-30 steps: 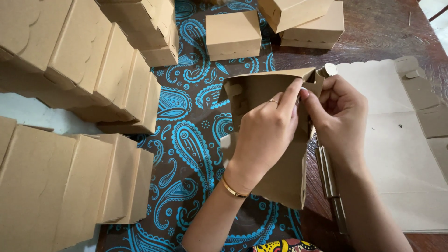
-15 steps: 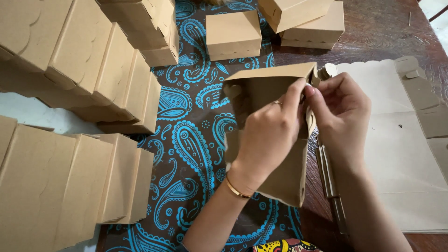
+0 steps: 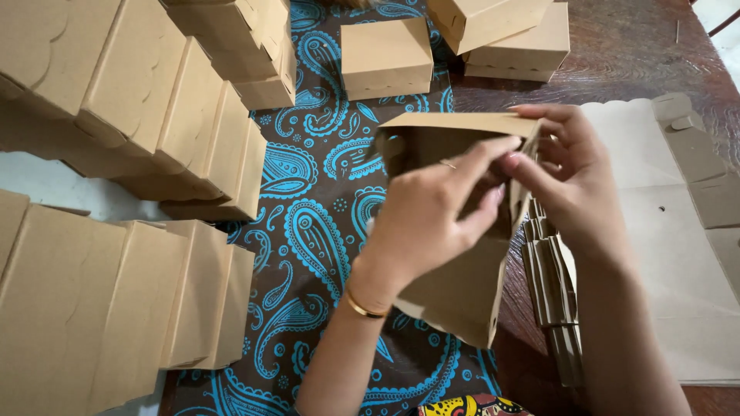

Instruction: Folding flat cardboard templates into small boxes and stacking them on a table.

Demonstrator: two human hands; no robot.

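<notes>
Left hand (image 3: 432, 223) and right hand (image 3: 566, 173) gripping a half-folded brown cardboard box (image 3: 462, 285) over a paisley cloth (image 3: 308, 231), finished boxes (image 3: 154, 131) stacked along the cloth's left edge, flat blanks (image 3: 678, 254) at right

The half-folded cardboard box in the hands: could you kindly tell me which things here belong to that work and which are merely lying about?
In hand:
- half-folded box, gripped by the left hand and right hand
- flat cardboard blanks, beside the right hand

Lying about:
- finished boxes in rows
- single closed box
- paisley cloth
- wooden table
</notes>
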